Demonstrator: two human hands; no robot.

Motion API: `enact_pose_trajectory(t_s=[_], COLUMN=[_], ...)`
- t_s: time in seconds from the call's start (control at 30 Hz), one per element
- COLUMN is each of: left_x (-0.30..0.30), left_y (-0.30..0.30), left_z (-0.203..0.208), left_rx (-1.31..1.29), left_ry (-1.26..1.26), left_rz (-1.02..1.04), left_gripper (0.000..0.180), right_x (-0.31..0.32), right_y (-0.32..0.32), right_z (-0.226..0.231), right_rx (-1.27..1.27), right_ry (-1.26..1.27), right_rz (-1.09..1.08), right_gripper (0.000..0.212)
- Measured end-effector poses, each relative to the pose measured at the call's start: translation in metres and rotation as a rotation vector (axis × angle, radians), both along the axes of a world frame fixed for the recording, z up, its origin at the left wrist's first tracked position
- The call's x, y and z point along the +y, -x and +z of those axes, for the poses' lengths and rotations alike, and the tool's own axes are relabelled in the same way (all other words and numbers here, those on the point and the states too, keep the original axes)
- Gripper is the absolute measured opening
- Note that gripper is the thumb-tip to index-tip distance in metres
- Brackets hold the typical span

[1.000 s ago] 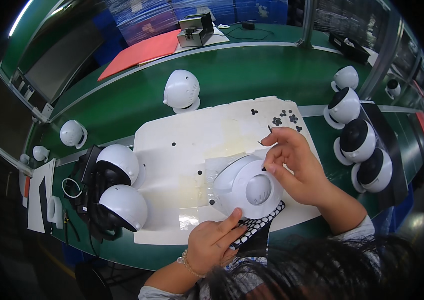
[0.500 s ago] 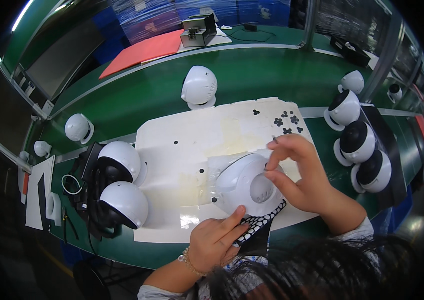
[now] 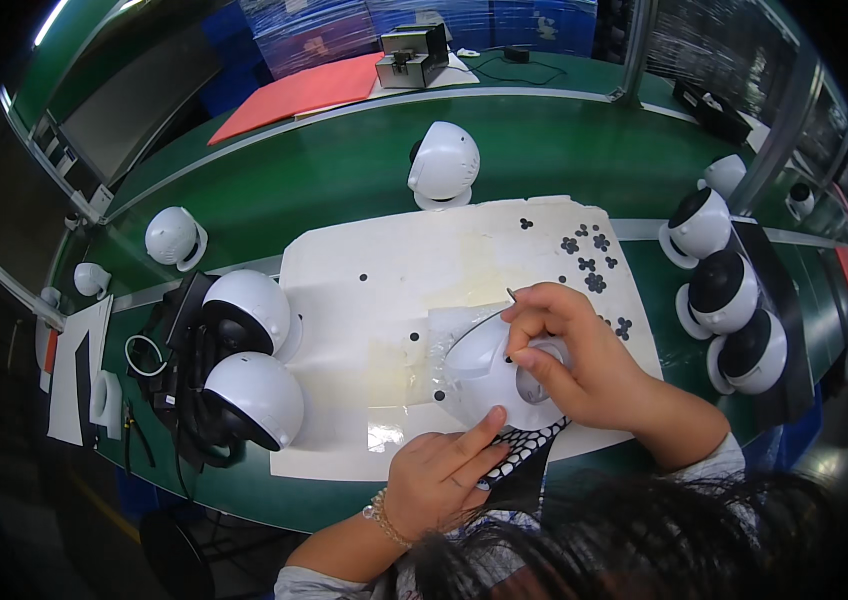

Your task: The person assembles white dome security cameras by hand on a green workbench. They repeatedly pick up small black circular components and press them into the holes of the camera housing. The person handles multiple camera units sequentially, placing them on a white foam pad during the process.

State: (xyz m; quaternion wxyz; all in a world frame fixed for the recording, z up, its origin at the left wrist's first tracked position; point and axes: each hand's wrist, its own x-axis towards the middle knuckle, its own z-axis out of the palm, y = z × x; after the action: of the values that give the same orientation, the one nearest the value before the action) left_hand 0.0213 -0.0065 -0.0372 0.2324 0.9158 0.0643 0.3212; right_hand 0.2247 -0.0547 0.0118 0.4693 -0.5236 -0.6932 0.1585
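Observation:
A white rounded camera housing [image 3: 484, 375] lies tilted on the pale board, its round recessed base [image 3: 532, 385] partly hidden by my right hand. My right hand [image 3: 579, 355] is closed above it, thumb and finger pinching a small black round pad [image 3: 509, 359]. Another thin dark piece [image 3: 512, 295] shows at a fingertip of that hand. My left hand [image 3: 444, 475] lies at the near edge, fingers stretched out, the index finger touching the housing. The other fingers rest by a black-and-white patterned strip [image 3: 524, 450]; the left thumb is hidden.
Loose black pads [image 3: 584, 265] lie in clusters on the board [image 3: 344, 330]. Two white camera units [image 3: 256, 400] stand left beside black cables [image 3: 194, 400]. Several more units [image 3: 724, 290] line the right side, and one [image 3: 446, 165] stands beyond the board. Pliers [image 3: 139, 435] lie far left.
My right hand has moved left and slightly down over the housing, bringing the pinched pad close to its surface. My left hand stays by the housing. The whole view has shifted slightly.

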Motion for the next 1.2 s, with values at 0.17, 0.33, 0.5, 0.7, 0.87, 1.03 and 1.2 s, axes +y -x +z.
enact_pose_trajectory(t_s=[0.17,0.33,0.5,0.7,0.87,1.03,1.2], left_x=[-0.001,-0.002,-0.003,-0.002,-0.003,-0.004,-0.004], left_y=[0.0,-0.001,-0.004,-0.006,-0.006,-0.008,-0.01], left_z=[-0.001,0.002,-0.003,-0.003,-0.001,-0.001,-0.002], left_rx=[0.004,0.01,-0.032,-0.068,-0.066,-0.071,-0.094], left_ry=[-0.014,-0.006,-0.032,-0.073,-0.077,-0.069,-0.023], left_rz=[0.014,0.023,0.043,0.057,0.07,0.082,0.086], left_gripper=[0.032,0.031,0.031,0.029,0.027,0.023,0.017], right_x=[-0.007,-0.025,-0.041,-0.042,-0.043,-0.044,-0.053], right_y=[0.001,-0.002,-0.005,0.0,0.001,0.001,0.002], right_z=[0.008,0.013,-0.013,-0.018,-0.019,-0.022,-0.029], right_rx=[-0.345,-0.48,-0.219,-0.129,-0.139,-0.235,-0.657], right_ry=[-0.154,-0.167,-0.086,0.05,0.049,-0.017,-0.294], right_rz=[-0.095,-0.21,-0.129,-0.077,-0.071,-0.101,-0.291], right_gripper=[0.044,0.035,0.012,0.007,0.007,0.005,0.012])
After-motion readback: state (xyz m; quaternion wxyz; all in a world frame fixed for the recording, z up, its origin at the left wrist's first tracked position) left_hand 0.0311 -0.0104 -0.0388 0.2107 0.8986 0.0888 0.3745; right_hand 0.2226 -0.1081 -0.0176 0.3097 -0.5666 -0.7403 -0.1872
